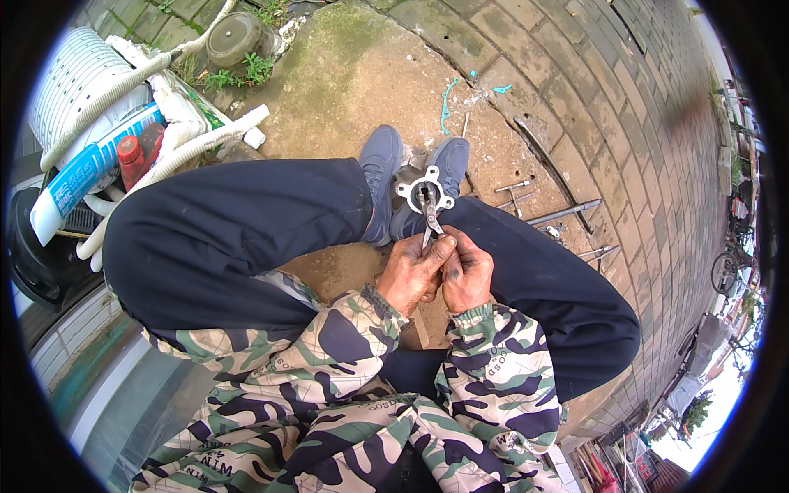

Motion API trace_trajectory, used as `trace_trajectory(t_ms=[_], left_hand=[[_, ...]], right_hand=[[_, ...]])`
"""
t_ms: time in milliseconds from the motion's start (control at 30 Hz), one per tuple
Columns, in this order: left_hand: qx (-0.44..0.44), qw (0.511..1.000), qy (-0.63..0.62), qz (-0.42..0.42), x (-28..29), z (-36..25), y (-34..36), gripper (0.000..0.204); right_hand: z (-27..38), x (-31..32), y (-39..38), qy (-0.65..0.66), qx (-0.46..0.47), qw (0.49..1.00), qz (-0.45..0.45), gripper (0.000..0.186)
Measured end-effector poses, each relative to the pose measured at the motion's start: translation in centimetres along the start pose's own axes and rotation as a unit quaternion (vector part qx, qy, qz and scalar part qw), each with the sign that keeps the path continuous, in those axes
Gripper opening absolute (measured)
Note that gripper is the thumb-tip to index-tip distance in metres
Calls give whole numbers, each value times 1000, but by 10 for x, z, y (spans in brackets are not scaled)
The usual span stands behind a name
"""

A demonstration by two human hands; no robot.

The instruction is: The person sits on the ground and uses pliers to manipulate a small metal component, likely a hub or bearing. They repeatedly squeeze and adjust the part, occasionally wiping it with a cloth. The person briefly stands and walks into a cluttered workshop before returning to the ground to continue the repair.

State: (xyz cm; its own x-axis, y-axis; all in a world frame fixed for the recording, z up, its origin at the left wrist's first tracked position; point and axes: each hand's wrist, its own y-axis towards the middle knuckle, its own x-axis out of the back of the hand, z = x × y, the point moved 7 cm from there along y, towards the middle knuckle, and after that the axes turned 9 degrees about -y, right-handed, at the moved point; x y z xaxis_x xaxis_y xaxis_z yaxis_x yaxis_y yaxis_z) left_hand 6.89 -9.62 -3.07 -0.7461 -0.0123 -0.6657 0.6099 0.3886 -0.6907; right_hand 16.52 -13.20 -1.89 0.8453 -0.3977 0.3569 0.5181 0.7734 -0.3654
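The left hand (408, 274) and right hand (467, 272) are gripping pliers (433, 220) — their tip is sitting at a holed metal part (445, 202).

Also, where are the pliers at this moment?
In the head view, the pliers are slightly right of centre, just above the left hand and right hand, with their tip at the opening of the round metal part.

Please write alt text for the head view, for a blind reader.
A person's left hand and right hand meet on pliers, whose tips reach the opening of a pale, lobed part near grey-blue shoes. Metal tools lie at right.
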Motion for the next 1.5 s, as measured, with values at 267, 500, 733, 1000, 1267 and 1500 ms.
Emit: trace_trajectory(t_ms=[267, 500, 733, 1000, 1267, 1500], left_hand=[[-8, 1000, 26, -8, -2, -6, -1, 32], [-8, 998, 49, -25, -5, -11, -4, 32], [-33, 996, 76, -15, 1, -7, 0, 33], [-30, 997, 72, -2, 1, -6, 2, 33], [-206, 950, 232, 14, -7, -26, -9, 32], [-204, 960, 184, 61, -25, -32, -18, 32]], right_hand=[[2, 0, 0, 24, -11, 999, 24, 24], [7, -1, 1, 35, -7, 999, 37, 24], [9, -1, 0, 34, 0, 999, 20, 23], [1, 0, 1, 6, 10, 1000, 19, 23], [29, 9, -1, 2, 123, 992, 19, 21], [61, 21, -9, -11, 116, 993, -14, 18]])
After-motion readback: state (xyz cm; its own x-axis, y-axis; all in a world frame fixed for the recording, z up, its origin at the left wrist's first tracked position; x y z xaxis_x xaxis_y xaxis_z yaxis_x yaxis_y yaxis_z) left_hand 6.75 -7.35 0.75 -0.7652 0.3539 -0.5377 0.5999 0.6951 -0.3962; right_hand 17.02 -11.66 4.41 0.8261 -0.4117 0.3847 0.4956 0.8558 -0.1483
